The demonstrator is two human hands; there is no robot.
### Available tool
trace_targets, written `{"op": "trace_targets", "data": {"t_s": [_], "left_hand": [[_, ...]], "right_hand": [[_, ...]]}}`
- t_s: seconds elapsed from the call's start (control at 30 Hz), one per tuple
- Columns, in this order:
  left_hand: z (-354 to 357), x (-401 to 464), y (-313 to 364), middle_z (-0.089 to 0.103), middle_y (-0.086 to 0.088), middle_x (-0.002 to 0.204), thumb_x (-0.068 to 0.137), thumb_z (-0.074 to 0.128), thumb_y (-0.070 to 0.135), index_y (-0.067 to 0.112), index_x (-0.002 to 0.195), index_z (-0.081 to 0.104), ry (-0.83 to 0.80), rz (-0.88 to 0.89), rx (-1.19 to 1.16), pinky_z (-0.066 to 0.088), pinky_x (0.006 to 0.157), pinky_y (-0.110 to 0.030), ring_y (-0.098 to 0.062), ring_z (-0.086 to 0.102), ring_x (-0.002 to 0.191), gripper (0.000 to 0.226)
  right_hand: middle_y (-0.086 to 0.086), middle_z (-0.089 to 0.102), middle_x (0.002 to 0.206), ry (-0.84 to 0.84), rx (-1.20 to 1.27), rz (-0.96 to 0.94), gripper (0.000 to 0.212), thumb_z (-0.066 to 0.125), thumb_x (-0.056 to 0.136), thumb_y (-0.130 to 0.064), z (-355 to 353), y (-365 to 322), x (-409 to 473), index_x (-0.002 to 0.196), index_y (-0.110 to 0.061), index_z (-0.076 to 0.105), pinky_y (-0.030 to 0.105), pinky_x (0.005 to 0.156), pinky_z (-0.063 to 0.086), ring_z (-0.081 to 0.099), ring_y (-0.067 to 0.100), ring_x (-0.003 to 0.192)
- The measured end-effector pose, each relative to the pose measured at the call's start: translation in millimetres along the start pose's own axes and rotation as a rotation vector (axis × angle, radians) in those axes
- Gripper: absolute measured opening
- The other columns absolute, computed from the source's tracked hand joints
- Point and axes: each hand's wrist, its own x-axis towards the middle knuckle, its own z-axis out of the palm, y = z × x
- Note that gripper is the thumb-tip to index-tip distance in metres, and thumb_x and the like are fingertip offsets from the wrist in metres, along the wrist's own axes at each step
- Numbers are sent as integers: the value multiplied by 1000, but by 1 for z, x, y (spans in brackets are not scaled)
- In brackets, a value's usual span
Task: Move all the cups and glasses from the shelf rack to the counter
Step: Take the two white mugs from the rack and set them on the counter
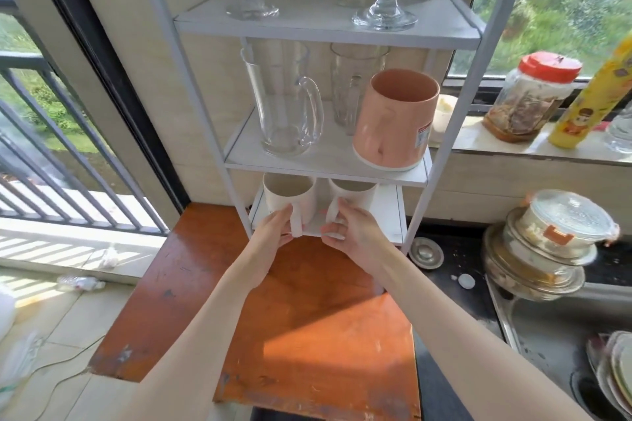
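Head-cam view looking down at a white shelf rack [455, 34] standing at centre of frame, w/ an orange tabletop [307, 311] spreading below it toward the bottom edge.

Both hands reach into the lowest shelf, just below centre. Left hand [273, 232] has its grip closed on the handle of the left white mug [290, 198]: fingers curl round the handle, thumb on the near side. Right hand [355, 232] pinches the handle of the right white mug [352, 195] the same way. Neither grip is wide; each is narrow & wrapped on a handle. Can't tell if the mugs are lifted off the shelf or resting on it.

Doing this step well, as a judgement: draw both mugs straight toward the viewer, keeping them low so the rims clear the shelf above, and apart so they don't knock together. Then set them down on the orange tabletop w/ room left for the rest.

Still on the rack: middle shelf, centre of frame, holds a glass pitcher [284, 106], a tall tumbler [352, 85] & a tilted peach cup [396, 120]. Top shelf, upper centre, has stemmed glasses [386, 10], bowls cut off by the frame edge
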Motion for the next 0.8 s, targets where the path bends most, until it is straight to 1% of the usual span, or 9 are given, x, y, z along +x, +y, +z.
{"op": "trace_targets", "data": {"t_s": [0.07,0.13,0.23,0.33,0.43,0.53,0.63,0.7,0.8], "left_hand": [[2,-10,-2,60,1,81,95,37,43,15,82,57,58,25,-5,47,90,-32,-16,58,87,37],[2,-20,-3,44,2,69,96,37,38,15,79,51,121,34,-36,50,85,-33,-13,51,73,32],[-1,-44,-3,39,2,64,96,39,33,17,83,53,163,24,-78,53,79,-36,-8,49,62,26],[-3,-80,-4,42,4,61,96,38,30,19,78,53,165,16,-22,52,73,-32,-10,50,62,26],[-5,-117,-10,38,4,56,96,38,28,16,68,43,127,34,52,50,69,-29,-10,47,59,30],[6,-148,-8,40,5,58,95,37,29,19,66,43,65,88,115,49,70,-31,-13,47,64,32],[32,-172,-4,41,2,63,96,36,30,19,66,43,-1,151,163,47,70,-33,-15,46,67,32],[57,-187,-2,40,0,65,96,36,30,17,65,40,-56,205,198,44,64,-31,-15,44,64,33],[104,-212,-3,38,1,60,95,38,24,16,61,37,-155,261,183,41,55,-28,-14,40,57,36]], "right_hand": [[7,55,96,28,-9,7,27,47,94,-34,-1,3,-9,107,-12,53,31,56,55,64,20,73],[7,54,98,60,-32,26,23,47,93,-37,0,3,-20,100,-15,53,34,58,57,68,24,78],[4,49,83,167,-86,21,28,45,93,-41,1,11,-44,99,-14,53,27,51,55,69,20,60],[2,43,72,227,-90,-29,24,40,96,-35,-3,33,-79,87,-16,52,23,47,49,58,17,56],[2,33,63,218,64,-55,27,40,97,-28,-11,57,-125,76,-12,43,24,45,39,44,14,45],[2,28,62,268,139,-75,26,38,98,-23,-23,75,-175,74,-12,38,21,42,28,33,15,49],[2,29,61,354,161,-137,27,38,98,-22,-44,89,-224,73,-12,39,19,40,29,36,15,49],[2,30,61,424,175,-190,27,37,98,-22,-65,95,-259,73,-12,39,19,38,30,40,13,46],[2,30,61,535,235,-262,28,37,98,-21,-104,100,-314,72,-13,40,17,34,28,40,10,41]]}}
